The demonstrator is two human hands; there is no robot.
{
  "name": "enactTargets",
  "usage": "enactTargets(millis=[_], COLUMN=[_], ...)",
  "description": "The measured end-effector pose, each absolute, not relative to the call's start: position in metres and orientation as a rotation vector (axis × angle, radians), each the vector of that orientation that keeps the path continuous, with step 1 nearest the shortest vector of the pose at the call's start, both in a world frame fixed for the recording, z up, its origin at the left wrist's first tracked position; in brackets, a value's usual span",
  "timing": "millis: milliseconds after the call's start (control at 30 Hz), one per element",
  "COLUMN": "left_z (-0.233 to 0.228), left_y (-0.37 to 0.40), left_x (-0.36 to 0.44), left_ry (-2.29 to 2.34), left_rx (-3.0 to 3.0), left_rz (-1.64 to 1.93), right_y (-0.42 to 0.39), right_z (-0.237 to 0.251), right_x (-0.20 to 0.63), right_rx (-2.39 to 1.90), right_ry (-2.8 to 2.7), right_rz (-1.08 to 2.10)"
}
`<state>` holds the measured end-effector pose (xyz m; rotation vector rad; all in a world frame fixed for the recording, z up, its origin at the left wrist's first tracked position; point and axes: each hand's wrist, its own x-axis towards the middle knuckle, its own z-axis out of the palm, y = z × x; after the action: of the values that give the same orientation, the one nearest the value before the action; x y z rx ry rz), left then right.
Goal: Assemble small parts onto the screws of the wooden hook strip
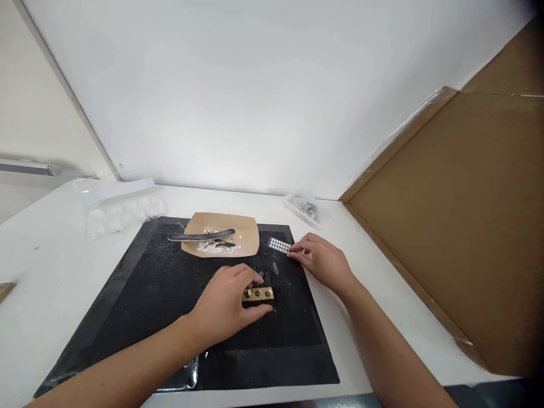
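Backdrop: white wall panel fills the upper frame, and we see a large brown cardboard sheet (459, 226) leaning along the right side.
Bench: our white bench (46, 266) carries a black mat (170, 283) across the lower middle of the frame.
Left hand: our left hand (225, 303) lies palm down at the centre of the mat, its grip curled over the left end of a small wooden block (259, 293), fingers above it and thumb below, touching it.
Wooden block: it lies flat on the mat at frame centre, with three dark round pegs showing along its face.
Right hand: our right hand (323, 260) rests at the mat's right edge, fingertips pinched loosely at a sheet of white dots (279, 245); we cannot tell whether the grip has actually closed on it.
Brown paper tray: brown paper tray (221, 233) sits at the mat's upper edge, holding white crumbs and a dark nail file (202, 235).
Upper left: clear plastic packet of white pieces (123, 212) lies on the bench.
Upper right of mat: small clear tray (306, 208) with greenish bits.
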<state>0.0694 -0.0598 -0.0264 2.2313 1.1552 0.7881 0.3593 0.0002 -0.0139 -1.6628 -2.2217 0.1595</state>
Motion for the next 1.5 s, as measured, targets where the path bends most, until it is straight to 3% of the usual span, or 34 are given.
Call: enactTargets(millis=[1500], left_z=[-0.019], left_y=[-0.054], left_x=[0.062], left_ry=[1.069], left_rx=[2.294], left_rz=[0.778], right_y=[0.012], right_z=[-0.016], right_x=[0.358], right_rx=[-1.580], right_ry=[-2.245], right_rz=[0.706])
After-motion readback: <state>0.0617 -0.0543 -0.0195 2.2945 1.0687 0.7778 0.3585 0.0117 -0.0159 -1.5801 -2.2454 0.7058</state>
